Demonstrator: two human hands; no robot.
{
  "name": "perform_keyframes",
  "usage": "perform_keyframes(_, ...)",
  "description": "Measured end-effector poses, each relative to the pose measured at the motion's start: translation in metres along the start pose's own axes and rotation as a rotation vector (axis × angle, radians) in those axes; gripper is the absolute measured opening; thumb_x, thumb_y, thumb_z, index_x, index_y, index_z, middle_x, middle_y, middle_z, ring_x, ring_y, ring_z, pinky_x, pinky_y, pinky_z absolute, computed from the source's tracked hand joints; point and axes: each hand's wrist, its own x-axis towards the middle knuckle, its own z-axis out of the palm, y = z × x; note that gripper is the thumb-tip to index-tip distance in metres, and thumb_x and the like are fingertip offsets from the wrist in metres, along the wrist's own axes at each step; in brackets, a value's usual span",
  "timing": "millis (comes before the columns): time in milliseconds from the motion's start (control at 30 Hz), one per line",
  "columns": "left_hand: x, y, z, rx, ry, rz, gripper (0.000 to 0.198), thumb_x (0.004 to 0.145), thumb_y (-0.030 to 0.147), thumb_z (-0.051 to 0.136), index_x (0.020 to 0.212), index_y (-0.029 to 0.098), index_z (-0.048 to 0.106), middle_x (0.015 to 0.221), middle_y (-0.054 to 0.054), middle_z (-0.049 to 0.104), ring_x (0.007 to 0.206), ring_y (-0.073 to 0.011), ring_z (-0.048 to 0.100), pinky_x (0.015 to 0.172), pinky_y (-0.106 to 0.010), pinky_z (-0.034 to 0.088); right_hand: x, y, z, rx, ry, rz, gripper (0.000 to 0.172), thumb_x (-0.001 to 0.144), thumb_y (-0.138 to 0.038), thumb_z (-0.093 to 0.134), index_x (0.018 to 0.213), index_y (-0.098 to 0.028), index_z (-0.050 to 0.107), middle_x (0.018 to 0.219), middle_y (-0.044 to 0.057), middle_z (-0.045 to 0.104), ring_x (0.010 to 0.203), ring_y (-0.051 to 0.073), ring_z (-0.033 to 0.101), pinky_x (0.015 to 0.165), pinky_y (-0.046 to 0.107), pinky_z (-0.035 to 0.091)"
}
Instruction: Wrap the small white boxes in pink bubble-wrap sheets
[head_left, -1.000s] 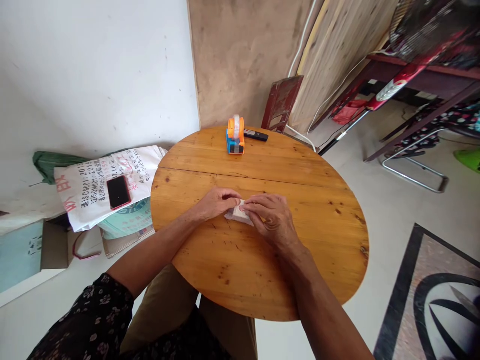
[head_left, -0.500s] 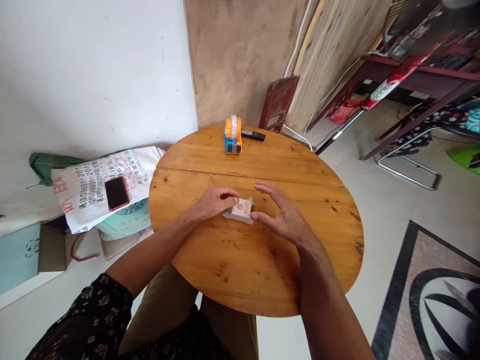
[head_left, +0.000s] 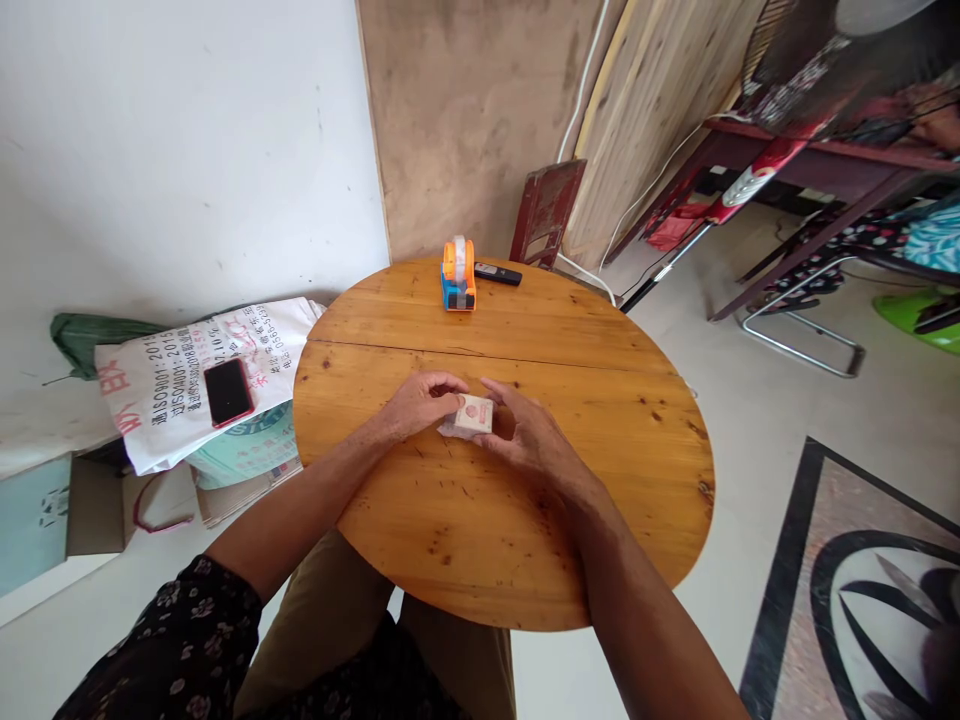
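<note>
A small white box with red print lies on the round wooden table, with what looks like loose clear wrapping at its near left side. My left hand grips its left end, the thumb on the top edge and the other fingers curled behind. On the opposite side, my right hand closes round the right end, its thumb at the near edge and its index finger at the far one. The right hand's remaining fingers are mostly hidden.
Toward the table's far edge stands an orange and blue tape dispenser, beside a black remote control. A red chair is behind the table. Left of it, a phone rests on a printed white sack.
My right hand has moved left and its fingers have closed in on the box's right end. My left hand keeps its hold. The whole view has shifted slightly.
</note>
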Motion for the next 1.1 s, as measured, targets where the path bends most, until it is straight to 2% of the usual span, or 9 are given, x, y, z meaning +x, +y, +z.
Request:
perform_keyframes(100, 0.003, -0.003, 0.0, 0.045, 0.052, 0.024, 0.024, 0.073, 0.023, 0.065, 0.094, 0.011, 0.071, 0.086, -0.005, 0.072, 0.072, -0.0136, 0.062, 0.068, -0.025, 0.048, 0.0, 0.002, 0.003, -0.012, 0.012, -0.008, 0.072, 0.077, -0.03, 0.069, 0.145, -0.025, 0.045, 0.13, 0.012, 0.065, 0.114, 0.033, 0.062, 0.097, 0.051, 0.047)
perform_keyframes(267, 0.005, -0.004, -0.004, 0.14, 0.2, 0.068, 0.022, 0.073, 0.019, 0.062, 0.092, 0.011, 0.071, 0.09, -0.006, 0.072, 0.08, -0.015, 0.063, 0.078, -0.027, 0.049, -0.003, 0.004, -0.005, 0.027, -0.075, 0.003, 0.085, 0.075, -0.046, 0.074, 0.149, -0.026, 0.038, 0.146, 0.014, 0.051, 0.13, 0.036, 0.051, 0.104, 0.055, 0.043)
perform_keyframes(367, 0.005, -0.001, -0.007, 0.124, 0.228, 0.043, 0.021, 0.074, 0.018, 0.06, 0.091, 0.012, 0.07, 0.089, -0.006, 0.072, 0.079, -0.0138, 0.063, 0.077, -0.026, 0.049, -0.004, 0.004, -0.011, 0.062, -0.071, 0.037, 0.086, 0.077, -0.052, 0.072, 0.151, -0.027, 0.035, 0.148, 0.014, 0.049, 0.133, 0.035, 0.05, 0.106, 0.054, 0.042)
perform_keyframes(533, 0.003, -0.001, -0.009, 0.051, 0.082, -0.108, 0.031, 0.075, 0.022, 0.063, 0.105, 0.012, 0.067, 0.073, -0.001, 0.067, 0.052, -0.0077, 0.052, 0.047, -0.019, 0.039, -0.002, 0.006, -0.008, 0.063, -0.066, 0.006, 0.085, 0.076, -0.046, 0.074, 0.149, -0.025, 0.037, 0.142, 0.015, 0.054, 0.127, 0.035, 0.055, 0.104, 0.054, 0.044)
perform_keyframes(667, 0.003, -0.002, -0.007, 0.016, -0.036, -0.122, 0.038, 0.078, 0.021, 0.063, 0.115, 0.01, 0.062, 0.058, 0.003, 0.057, 0.045, -0.0079, 0.051, 0.042, -0.018, 0.036, 0.001, 0.004, 0.0, 0.046, -0.023, 0.001, 0.074, 0.076, -0.033, 0.071, 0.145, -0.024, 0.044, 0.135, 0.014, 0.061, 0.121, 0.033, 0.06, 0.102, 0.05, 0.046)
perform_keyframes(767, 0.004, -0.003, -0.005, -0.049, -0.059, -0.056, 0.035, 0.079, 0.021, 0.063, 0.112, 0.009, 0.061, 0.067, 0.001, 0.062, 0.05, -0.0081, 0.054, 0.047, -0.02, 0.044, 0.002, 0.001, 0.003, 0.016, 0.055, 0.034, 0.066, 0.078, -0.029, 0.067, 0.141, -0.02, 0.048, 0.129, 0.014, 0.065, 0.117, 0.031, 0.062, 0.101, 0.048, 0.047)
perform_keyframes(933, 0.004, -0.003, -0.003, -0.063, -0.022, -0.002, 0.033, 0.079, 0.025, 0.066, 0.108, 0.01, 0.063, 0.083, -0.003, 0.066, 0.055, -0.0053, 0.052, 0.047, -0.017, 0.039, 0.002, 0.002, 0.002, 0.013, 0.048, 0.059, 0.065, 0.078, -0.032, 0.067, 0.139, -0.021, 0.049, 0.125, 0.014, 0.067, 0.112, 0.031, 0.065, 0.096, 0.048, 0.05)
perform_keyframes(1000, 0.004, -0.004, -0.003, -0.042, 0.016, -0.008, 0.033, 0.079, 0.025, 0.066, 0.109, 0.01, 0.063, 0.086, -0.004, 0.067, 0.055, -0.0045, 0.051, 0.049, -0.017, 0.04, 0.001, 0.002, -0.003, 0.032, 0.024, 0.053, 0.066, 0.078, -0.037, 0.069, 0.139, -0.021, 0.05, 0.129, 0.015, 0.065, 0.116, 0.033, 0.063, 0.097, 0.05, 0.049)
perform_keyframes(1100, 0.005, -0.005, -0.003, -0.036, 0.118, -0.012, 0.034, 0.077, 0.023, 0.066, 0.109, 0.01, 0.063, 0.098, -0.007, 0.068, 0.053, -0.0033, 0.05, 0.05, -0.018, 0.04, 0.0, -0.001, -0.013, 0.075, 0.095, 0.014, 0.058, 0.081, -0.043, 0.068, 0.133, -0.023, 0.054, 0.134, 0.014, 0.061, 0.123, 0.032, 0.058, 0.103, 0.05, 0.046)
